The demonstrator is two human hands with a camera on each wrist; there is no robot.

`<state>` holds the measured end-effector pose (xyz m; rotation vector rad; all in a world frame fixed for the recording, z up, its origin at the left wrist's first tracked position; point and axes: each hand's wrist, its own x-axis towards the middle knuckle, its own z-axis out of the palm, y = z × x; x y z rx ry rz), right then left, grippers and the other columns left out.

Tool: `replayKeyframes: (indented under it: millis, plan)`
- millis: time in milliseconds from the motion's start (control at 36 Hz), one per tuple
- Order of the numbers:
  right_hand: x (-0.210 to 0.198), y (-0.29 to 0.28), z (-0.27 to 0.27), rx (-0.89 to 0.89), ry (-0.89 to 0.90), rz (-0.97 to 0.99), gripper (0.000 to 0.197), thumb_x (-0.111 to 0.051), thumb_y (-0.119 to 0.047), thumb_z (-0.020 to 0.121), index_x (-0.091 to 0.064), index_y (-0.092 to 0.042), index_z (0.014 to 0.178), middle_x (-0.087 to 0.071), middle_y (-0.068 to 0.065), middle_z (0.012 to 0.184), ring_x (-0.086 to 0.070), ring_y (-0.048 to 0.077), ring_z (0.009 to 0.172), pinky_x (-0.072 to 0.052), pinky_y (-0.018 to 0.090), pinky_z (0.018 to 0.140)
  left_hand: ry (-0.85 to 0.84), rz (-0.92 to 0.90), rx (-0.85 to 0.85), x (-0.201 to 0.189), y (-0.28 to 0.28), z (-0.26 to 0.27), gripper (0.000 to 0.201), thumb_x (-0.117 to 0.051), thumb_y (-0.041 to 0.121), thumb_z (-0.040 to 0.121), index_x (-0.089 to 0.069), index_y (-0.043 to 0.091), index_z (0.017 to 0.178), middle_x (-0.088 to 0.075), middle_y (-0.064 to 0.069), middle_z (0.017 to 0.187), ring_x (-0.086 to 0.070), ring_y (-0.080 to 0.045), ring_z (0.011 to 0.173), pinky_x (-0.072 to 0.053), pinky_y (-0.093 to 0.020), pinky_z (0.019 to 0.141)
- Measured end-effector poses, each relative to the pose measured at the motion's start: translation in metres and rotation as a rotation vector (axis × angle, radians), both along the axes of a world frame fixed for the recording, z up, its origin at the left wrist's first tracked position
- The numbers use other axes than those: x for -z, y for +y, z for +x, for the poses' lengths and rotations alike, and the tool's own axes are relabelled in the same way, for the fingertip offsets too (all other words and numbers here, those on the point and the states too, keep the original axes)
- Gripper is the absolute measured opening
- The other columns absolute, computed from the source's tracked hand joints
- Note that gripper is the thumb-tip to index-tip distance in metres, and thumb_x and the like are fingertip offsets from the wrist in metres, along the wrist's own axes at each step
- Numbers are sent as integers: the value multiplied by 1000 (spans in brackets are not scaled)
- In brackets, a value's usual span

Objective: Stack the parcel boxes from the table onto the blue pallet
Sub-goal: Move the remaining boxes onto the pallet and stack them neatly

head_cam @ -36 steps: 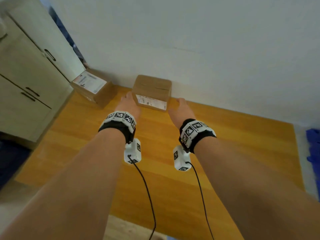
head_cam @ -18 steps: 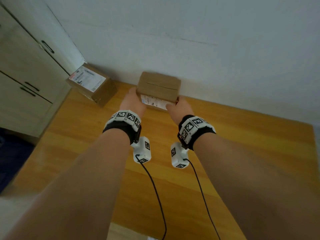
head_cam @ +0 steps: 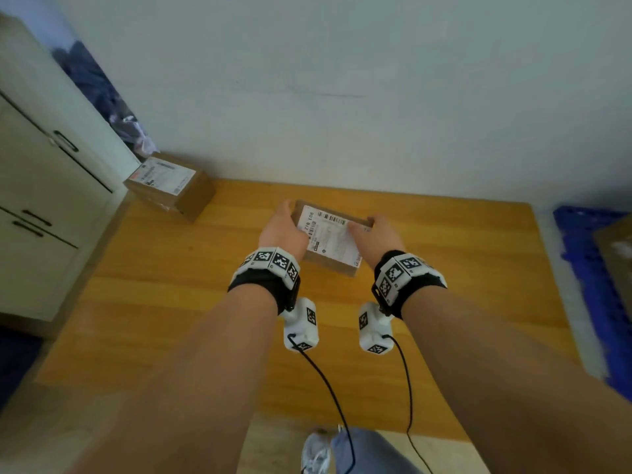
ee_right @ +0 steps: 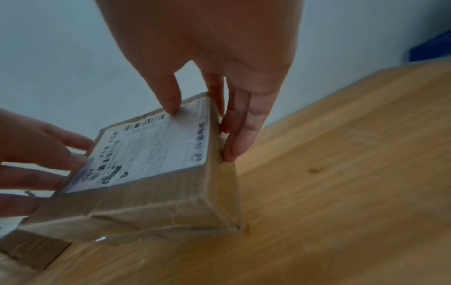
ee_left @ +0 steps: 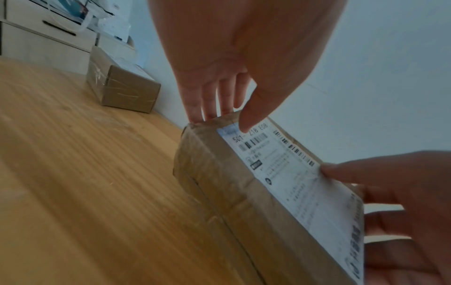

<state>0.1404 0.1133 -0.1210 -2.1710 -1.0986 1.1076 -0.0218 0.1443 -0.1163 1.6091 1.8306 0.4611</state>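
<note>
A brown parcel box (head_cam: 333, 239) with a white shipping label on top is held between both hands, tilted, above the wooden table (head_cam: 461, 268). My left hand (head_cam: 286, 224) grips its left end, thumb on the label (ee_left: 280, 169) and fingers (ee_left: 209, 100) down the far side. My right hand (head_cam: 371, 230) grips the right end the same way, thumb on the label and fingers (ee_right: 240, 135) along the side. A second labelled box (head_cam: 171, 184) sits at the table's far left corner. The blue pallet (head_cam: 591, 268) lies on the floor to the right.
White cabinets (head_cam: 44, 200) stand left of the table, close to the second box. A white wall runs behind the table. A brown cardboard piece (head_cam: 615, 254) lies on the pallet at the frame's right edge. Cables hang from both wrist cameras.
Both hands have closed on the box and drawn it from the wall toward me, tipping it so the label faces up. The view has swung right, showing the pallet.
</note>
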Motion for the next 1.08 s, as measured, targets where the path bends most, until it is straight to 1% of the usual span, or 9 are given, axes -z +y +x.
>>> replayKeyframes:
  millis: [83, 278, 389, 500, 611, 694, 833, 889, 1083]
  plan:
    - [5, -20, 9, 19, -36, -46, 38, -48, -44, 97, -49, -15, 121, -64, 1, 91, -61, 12, 70, -46, 25, 50, 33, -40, 28, 5, -12, 8, 49, -54, 4, 91, -41, 20, 135, -59, 8, 94, -59, -11, 75, -53, -25, 58]
    - [29, -51, 21, 93, -7, -177, 43, -49, -46, 96, -49, -11, 122, -69, 6, 93, -69, 20, 79, -61, 38, 71, 77, -115, 167, 25, -40, 26, 47, -53, 8, 92, -43, 20, 136, -62, 0, 117, -62, -16, 92, -57, -33, 76]
    - [31, -61, 27, 96, -29, -221, 49, -49, -41, 97, -47, -8, 133, -67, 9, 104, -60, 17, 70, -47, 29, 51, 83, -174, 224, 34, -51, 25, 58, -53, 13, 91, -36, 25, 145, -55, 0, 130, -61, -16, 95, -56, -29, 70]
    - [34, -64, 28, 78, -3, -195, 43, -47, -34, 98, -48, -10, 134, -63, 8, 109, -53, 13, 68, -41, 26, 51, 131, -235, 88, 39, -62, 22, 59, -55, 24, 93, -31, 14, 146, -49, -8, 137, -59, -26, 108, -52, -33, 81]
    - [33, -65, 26, 41, 26, -188, 43, -41, -26, 101, -44, -14, 142, -60, 8, 122, -47, 9, 66, -36, 23, 50, 85, -390, -90, 47, -74, 20, 61, -51, 44, 95, -38, 1, 137, -60, -13, 108, -61, -27, 85, -52, -33, 69]
    - [35, -71, 21, 58, 17, -190, 44, -39, -27, 102, -43, -12, 142, -60, 6, 108, -50, 12, 66, -39, 24, 51, 68, -460, -135, 55, -82, 19, 72, -44, 55, 94, -35, -1, 140, -56, -6, 82, -55, -18, 64, -42, -27, 49]
    - [36, -96, 14, 64, 33, -269, 59, -41, -53, 97, -48, -8, 136, -63, 8, 115, -62, 23, 93, -54, 34, 73, -43, -457, -175, 58, -96, 21, 60, -51, 50, 93, -44, 5, 132, -63, -9, 104, -59, -20, 72, -43, -28, 54]
    - [37, -108, 13, 31, 48, -290, 61, -40, -57, 97, -50, -8, 133, -62, 5, 108, -59, 22, 92, -50, 31, 70, -35, -493, -117, 57, -104, 24, 53, -47, 51, 95, -51, 6, 124, -61, -5, 94, -53, -17, 67, -37, -27, 51]
    - [40, -145, 18, 127, 88, -249, 63, -49, -55, 95, -47, -5, 134, -58, 7, 112, -53, 22, 94, -46, 33, 79, -18, -492, 103, 48, -131, 44, 50, -41, 50, 97, -57, 8, 119, -60, -8, 97, -58, -26, 83, -50, -33, 75]
